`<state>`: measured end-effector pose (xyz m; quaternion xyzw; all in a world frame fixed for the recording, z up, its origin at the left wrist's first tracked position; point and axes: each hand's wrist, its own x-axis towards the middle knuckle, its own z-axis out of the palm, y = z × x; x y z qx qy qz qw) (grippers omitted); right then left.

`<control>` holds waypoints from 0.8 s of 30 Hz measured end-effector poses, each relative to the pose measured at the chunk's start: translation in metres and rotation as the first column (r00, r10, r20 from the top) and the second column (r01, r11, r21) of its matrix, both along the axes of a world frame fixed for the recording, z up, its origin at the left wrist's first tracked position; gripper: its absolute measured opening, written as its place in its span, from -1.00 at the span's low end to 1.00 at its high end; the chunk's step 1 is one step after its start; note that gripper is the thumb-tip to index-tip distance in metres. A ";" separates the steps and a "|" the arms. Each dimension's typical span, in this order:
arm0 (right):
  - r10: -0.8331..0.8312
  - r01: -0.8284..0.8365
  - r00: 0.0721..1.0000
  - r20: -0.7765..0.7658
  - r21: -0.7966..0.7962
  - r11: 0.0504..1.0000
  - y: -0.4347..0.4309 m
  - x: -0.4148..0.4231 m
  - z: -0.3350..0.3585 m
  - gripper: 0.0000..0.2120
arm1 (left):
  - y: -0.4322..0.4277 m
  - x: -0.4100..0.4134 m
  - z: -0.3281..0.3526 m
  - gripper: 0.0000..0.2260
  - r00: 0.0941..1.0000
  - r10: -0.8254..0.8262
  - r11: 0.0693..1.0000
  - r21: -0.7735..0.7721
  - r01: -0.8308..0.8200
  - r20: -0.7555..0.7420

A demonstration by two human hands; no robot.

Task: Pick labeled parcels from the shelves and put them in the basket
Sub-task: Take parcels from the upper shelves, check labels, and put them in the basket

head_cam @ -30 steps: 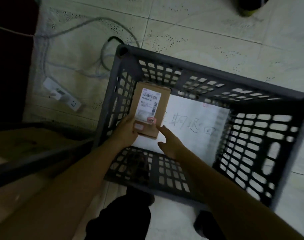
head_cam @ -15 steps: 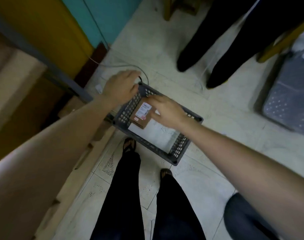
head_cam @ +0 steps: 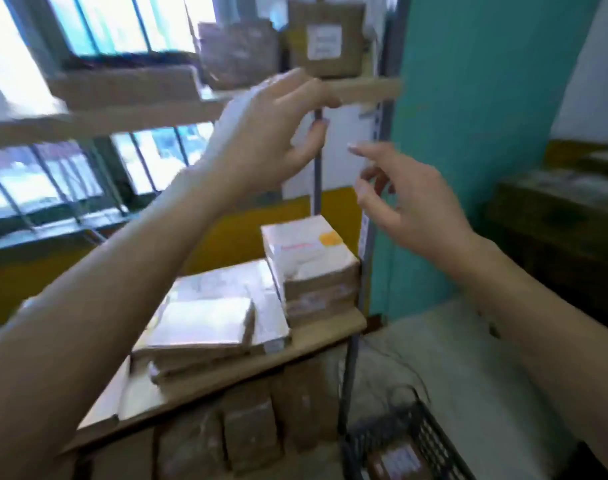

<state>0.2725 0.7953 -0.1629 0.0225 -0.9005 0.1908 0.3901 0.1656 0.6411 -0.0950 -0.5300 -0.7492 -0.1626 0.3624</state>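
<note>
Both my hands are raised in front of the shelves and hold nothing. My left hand (head_cam: 271,133) hovers with loosely curved fingers just below the upper shelf board (head_cam: 364,90). A brown parcel with a white label (head_cam: 325,38) stands on that board above it. My right hand (head_cam: 404,199) is spread, fingers relaxed, beside the shelf's metal post (head_cam: 371,237). The dark basket (head_cam: 430,441) sits on the floor at the bottom right, with a labelled brown parcel (head_cam: 392,460) inside it.
The middle shelf (head_cam: 316,336) carries flat parcels (head_cam: 205,327) and a stack of boxes (head_cam: 313,268). More brown parcels (head_cam: 250,434) stand on the level below. Windows are at the left, a teal wall (head_cam: 468,133) at the right, and dark cartons (head_cam: 565,216) at the far right.
Both hands left the parcel in the basket and rose to the shelves. My view swung up from the floor to the shelf unit.
</note>
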 end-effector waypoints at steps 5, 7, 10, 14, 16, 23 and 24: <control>0.194 -0.172 0.975 -0.106 0.191 0.966 -0.102 -0.058 0.082 -0.66 | -0.123 -0.027 0.072 -0.73 0.976 0.209 0.977 0.059 -0.205 -0.058; 0.239 -0.208 0.964 -0.121 0.223 0.952 -0.140 -0.084 0.113 -0.66 | -0.162 -0.044 0.092 -0.77 0.968 0.250 0.964 0.098 -0.246 -0.024; 0.235 -0.215 0.970 -0.068 0.227 0.950 -0.179 -0.126 0.149 -0.71 | -0.208 -0.075 0.107 -0.78 0.933 0.346 0.931 0.086 -0.355 0.099; 0.130 -0.147 0.988 0.087 0.244 0.958 -0.195 -0.171 0.170 -0.75 | -0.244 -0.117 0.102 -0.78 0.908 0.349 0.930 0.036 -0.366 0.231; 0.062 -0.107 0.981 0.184 0.247 0.963 -0.193 -0.184 0.174 -0.73 | -0.252 -0.135 0.097 -0.76 0.897 0.348 0.933 -0.008 -0.360 0.271; -0.056 -0.051 0.904 0.425 0.236 0.970 -0.181 -0.218 0.187 -0.68 | -0.245 -0.187 0.103 -0.63 0.841 0.424 0.904 -0.209 -0.373 0.336; -0.076 -0.043 0.894 0.442 0.253 0.967 -0.180 -0.224 0.190 -0.66 | -0.241 -0.194 0.105 -0.61 0.827 0.441 0.896 -0.232 -0.379 0.349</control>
